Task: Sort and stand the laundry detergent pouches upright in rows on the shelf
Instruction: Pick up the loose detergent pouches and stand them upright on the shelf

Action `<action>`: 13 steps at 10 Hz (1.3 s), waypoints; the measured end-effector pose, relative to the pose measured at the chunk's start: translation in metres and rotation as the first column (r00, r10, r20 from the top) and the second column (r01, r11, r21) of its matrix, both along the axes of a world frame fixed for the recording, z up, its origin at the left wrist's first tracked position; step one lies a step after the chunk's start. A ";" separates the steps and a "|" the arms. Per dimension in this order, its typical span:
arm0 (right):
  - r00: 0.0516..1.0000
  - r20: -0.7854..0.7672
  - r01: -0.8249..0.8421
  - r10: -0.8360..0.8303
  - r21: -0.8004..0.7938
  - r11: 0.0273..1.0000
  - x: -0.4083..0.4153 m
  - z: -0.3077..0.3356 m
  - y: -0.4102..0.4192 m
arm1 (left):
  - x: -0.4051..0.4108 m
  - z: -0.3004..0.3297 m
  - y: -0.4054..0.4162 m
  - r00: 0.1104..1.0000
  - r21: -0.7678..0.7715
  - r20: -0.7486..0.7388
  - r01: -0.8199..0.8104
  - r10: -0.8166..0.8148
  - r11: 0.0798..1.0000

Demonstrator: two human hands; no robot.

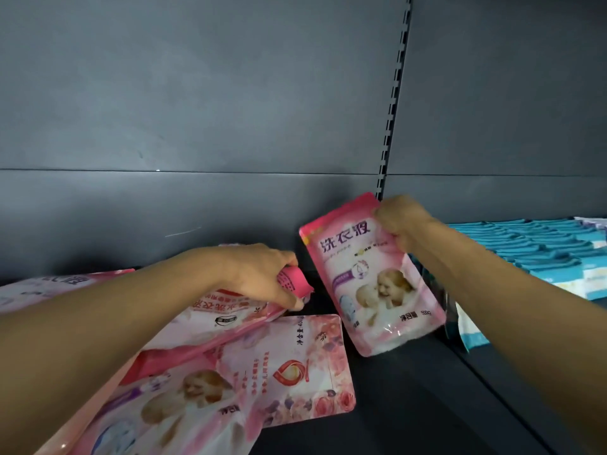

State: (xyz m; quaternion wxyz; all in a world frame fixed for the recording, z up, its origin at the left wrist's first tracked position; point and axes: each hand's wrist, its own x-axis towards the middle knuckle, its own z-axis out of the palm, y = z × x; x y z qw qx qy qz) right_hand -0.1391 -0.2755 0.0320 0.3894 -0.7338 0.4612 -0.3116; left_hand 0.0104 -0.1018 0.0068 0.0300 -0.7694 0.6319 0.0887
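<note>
The small pink pouch [371, 277] stands nearly upright, leaning a little to the left, with its bottom edge on the dark shelf [410, 405] near the right end of this bay. Its front faces the camera, showing large characters near the top and a picture of a mother and baby lower down. The right hand [402, 221] grips its upper right corner, fingers curled round the edge.

To the left, the left hand [262, 274] pinches the pink top end of a second pouch [230, 310], which lies tilted with that end lifted, resting across other pouches. Beneath it a large flat pouch [295, 366] lies face up on the shelf, printed with roses and a red emblem, its right edge near the base of the small pink pouch; whether they touch I cannot tell. Another large pouch [157, 408] lies in the lower left foreground, partly under the left forearm, and one more pink pouch [42, 287] lies at the far left, behind the arm.

Behind everything rises the grey back panel [197, 110], with a slotted upright post [394, 103] dividing it from the next bay. In that bay to the right, rows of blue packs [532, 244] stand close together, well apart from the left hand.
</note>
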 end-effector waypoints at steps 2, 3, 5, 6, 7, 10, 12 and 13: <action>0.927 0.364 0.134 -0.089 -0.100 0.986 0.018 0.012 -0.001 | -0.003 0.002 0.002 1.000 0.026 0.023 0.003 -0.004 1.000; 0.842 0.529 0.159 -0.103 -0.060 0.985 0.026 -0.006 0.001 | -0.001 -0.002 0.004 1.000 0.000 0.027 -0.003 0.004 1.000; 0.767 0.635 0.178 -0.087 -0.081 0.981 0.030 -0.025 0.003 | 0.002 -0.007 0.009 0.999 -0.059 0.022 -0.041 0.042 0.997; 0.777 0.621 0.205 -0.103 -0.095 0.974 0.024 -0.022 0.003 | -0.002 -0.002 0.013 0.999 -0.038 -0.017 -0.051 0.050 0.998; 0.826 0.556 0.175 -0.094 -0.093 0.980 0.016 -0.022 0.000 | -0.003 0.003 0.024 0.997 -0.024 -0.069 -0.043 0.041 0.999; 0.990 0.141 0.077 0.002 -0.552 0.830 -0.012 -0.020 0.064 | 0.002 0.009 0.085 0.998 0.071 -0.057 -0.026 0.030 0.997; 0.849 -0.315 -0.527 0.425 -0.440 0.727 0.001 -0.039 0.103 | -0.002 -0.002 0.108 0.960 -0.226 0.281 0.078 -0.011 0.971; 0.811 -0.418 -0.567 0.409 -0.390 0.725 0.010 -0.045 0.109 | -0.001 0.004 0.112 0.942 -0.340 0.326 0.036 0.082 0.940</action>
